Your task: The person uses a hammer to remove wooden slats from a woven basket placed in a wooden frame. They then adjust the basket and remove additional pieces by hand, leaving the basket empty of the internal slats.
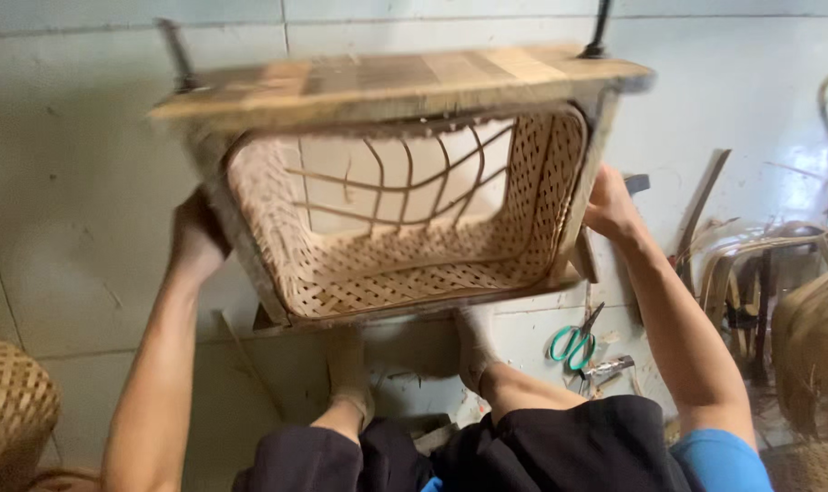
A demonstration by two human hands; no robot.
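I hold a rectangular woven bamboo basket [414,273] set inside a wooden frame [396,82], tipped so its open inside faces me. Its far end is unfinished, with bare curved strips over a gap. My left hand [195,241] grips the frame's left side. My right hand [610,205] grips the frame's right side. The frame's lower edge sits just above my two socked feet [473,351]. Two dark metal rods [177,55] stick up from the top board.
Green-handled scissors [573,346] and a small metal tool [605,369] lie on the tiled floor at the right. Bent bamboo strips and hoops [797,292] pile up at the far right. Another woven basket [9,410] sits at the lower left.
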